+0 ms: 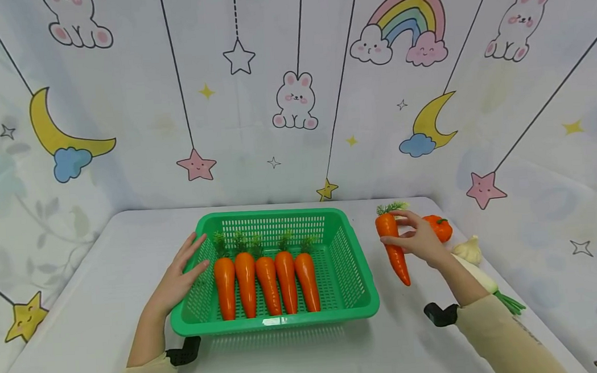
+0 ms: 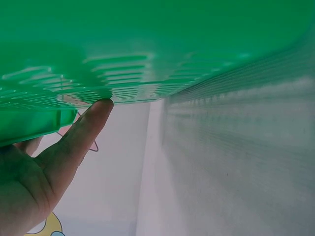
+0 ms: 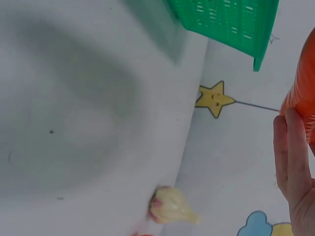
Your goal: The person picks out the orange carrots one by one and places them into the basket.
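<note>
A green plastic basket (image 1: 360,274) with slotted walls stands on the white table, several orange carrots (image 1: 267,285) lined up inside, green tops pointing away from me. At its left side my left hand (image 1: 176,282) rests on the rim, fingers and thumb extended. The left wrist view shows one digit (image 2: 91,125) of that hand against the slotted wall. Right of the basket, my right hand (image 1: 418,239) pinches another carrot (image 1: 398,263) between thumb and fingers, its tip pointing down. In the right wrist view this carrot (image 3: 302,88) is partly cut off by the frame edge.
Along the table's right edge lie an orange pepper (image 1: 441,228), a garlic bulb (image 1: 469,251) and a white vegetable with green stalks (image 1: 478,275), partly behind my right forearm. A patterned cloth (image 1: 255,149) hangs behind the table and along its sides.
</note>
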`<state>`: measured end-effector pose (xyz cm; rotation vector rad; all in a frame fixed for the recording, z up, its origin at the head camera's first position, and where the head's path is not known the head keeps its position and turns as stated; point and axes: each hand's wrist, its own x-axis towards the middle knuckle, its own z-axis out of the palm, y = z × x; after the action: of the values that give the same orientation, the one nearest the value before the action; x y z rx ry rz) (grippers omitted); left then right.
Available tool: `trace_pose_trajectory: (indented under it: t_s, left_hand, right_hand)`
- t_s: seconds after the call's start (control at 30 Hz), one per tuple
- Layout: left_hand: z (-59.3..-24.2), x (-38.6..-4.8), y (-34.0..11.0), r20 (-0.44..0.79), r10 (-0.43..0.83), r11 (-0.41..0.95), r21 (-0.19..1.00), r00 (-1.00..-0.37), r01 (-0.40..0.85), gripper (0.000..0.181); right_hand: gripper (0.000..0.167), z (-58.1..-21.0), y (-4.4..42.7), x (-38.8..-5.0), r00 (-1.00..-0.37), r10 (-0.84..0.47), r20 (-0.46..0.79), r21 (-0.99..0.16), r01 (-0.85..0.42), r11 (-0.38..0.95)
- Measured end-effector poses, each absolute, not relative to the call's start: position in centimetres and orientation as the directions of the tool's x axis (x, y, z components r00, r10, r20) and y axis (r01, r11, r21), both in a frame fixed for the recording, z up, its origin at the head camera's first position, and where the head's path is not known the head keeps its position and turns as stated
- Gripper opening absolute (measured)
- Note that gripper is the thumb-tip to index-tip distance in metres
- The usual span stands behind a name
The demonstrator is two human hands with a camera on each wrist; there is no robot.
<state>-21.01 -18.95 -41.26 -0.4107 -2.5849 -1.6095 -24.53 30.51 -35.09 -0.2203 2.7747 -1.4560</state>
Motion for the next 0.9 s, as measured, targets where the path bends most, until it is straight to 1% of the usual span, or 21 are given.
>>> trace_pose_trajectory:
  t_s: [0.3, 0.47, 0.9]
  left_hand:
    - [-41.2, -20.9, -18.9, 0.202, 0.186, 0.424, 0.867, -0.962, 0.264, 0.059]
    - [-41.3, -21.0, -18.9, 0.201, 0.184, 0.425, 0.866, -0.962, 0.263, 0.058]
    - [-41.3, -21.0, -18.9, 0.205, 0.185, 0.422, 0.866, -0.961, 0.266, 0.057]
  right_hand:
    - [0.066, -34.7, 27.6, -24.5, -0.981, -0.187, 0.054, -0.838, -0.147, 0.526]
    - [0.068, -34.7, 26.2, -24.4, -0.978, -0.207, 0.030, -0.839, -0.137, 0.527]
    - [0.064, -35.1, 23.0, -24.7, -0.957, -0.284, -0.054, -0.866, -0.097, 0.491]
